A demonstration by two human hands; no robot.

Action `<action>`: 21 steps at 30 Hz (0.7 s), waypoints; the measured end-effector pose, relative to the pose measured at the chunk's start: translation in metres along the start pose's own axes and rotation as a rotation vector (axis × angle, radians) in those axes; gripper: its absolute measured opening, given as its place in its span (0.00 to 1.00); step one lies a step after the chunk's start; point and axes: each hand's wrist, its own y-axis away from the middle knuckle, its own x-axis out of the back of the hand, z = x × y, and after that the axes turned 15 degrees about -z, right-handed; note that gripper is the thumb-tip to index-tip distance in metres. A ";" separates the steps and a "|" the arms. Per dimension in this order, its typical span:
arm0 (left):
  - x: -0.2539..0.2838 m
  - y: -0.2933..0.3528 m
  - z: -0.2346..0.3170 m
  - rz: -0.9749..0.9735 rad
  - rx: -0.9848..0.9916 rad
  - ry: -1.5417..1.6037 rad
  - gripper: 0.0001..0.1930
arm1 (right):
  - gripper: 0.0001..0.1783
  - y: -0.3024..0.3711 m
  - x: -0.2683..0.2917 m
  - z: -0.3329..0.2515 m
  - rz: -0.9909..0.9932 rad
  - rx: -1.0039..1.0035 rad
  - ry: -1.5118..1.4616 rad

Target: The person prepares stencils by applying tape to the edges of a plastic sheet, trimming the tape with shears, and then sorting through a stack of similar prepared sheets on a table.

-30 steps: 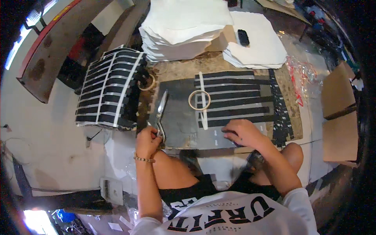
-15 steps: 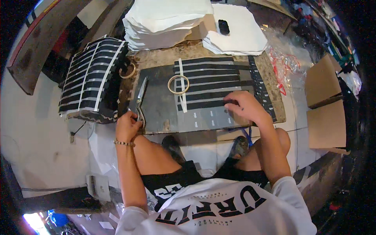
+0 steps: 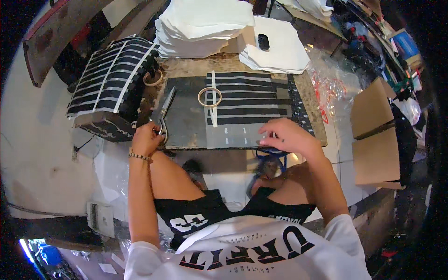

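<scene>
My left hand is at the board's left near corner, fingers curled beside the handles of metal scissors; what it pinches, if anything, is hidden. The scissors lie with blades pointing away. My right hand is over the near right part of a grey sheet, thumb and fingers apart, nothing visible between them. Several black strips lie side by side on the sheet. A narrow white tape strip crosses their left ends. A tan tape roll rests partly on that strip.
Left of the board stands a bundle of black strips with white bands; another tape roll is beside it. White sheets are stacked behind, with a small black device on a lower pile. Cardboard boxes stand at right.
My right hand has moved off the end of the nearest black strip toward the board's near edge, uncovering that end. My left hand stays by the scissors. The whole view has shifted slightly.
</scene>
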 end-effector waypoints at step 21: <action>0.022 0.013 0.000 -0.030 -0.119 0.240 0.08 | 0.19 -0.019 -0.119 -0.047 -0.418 0.216 -0.002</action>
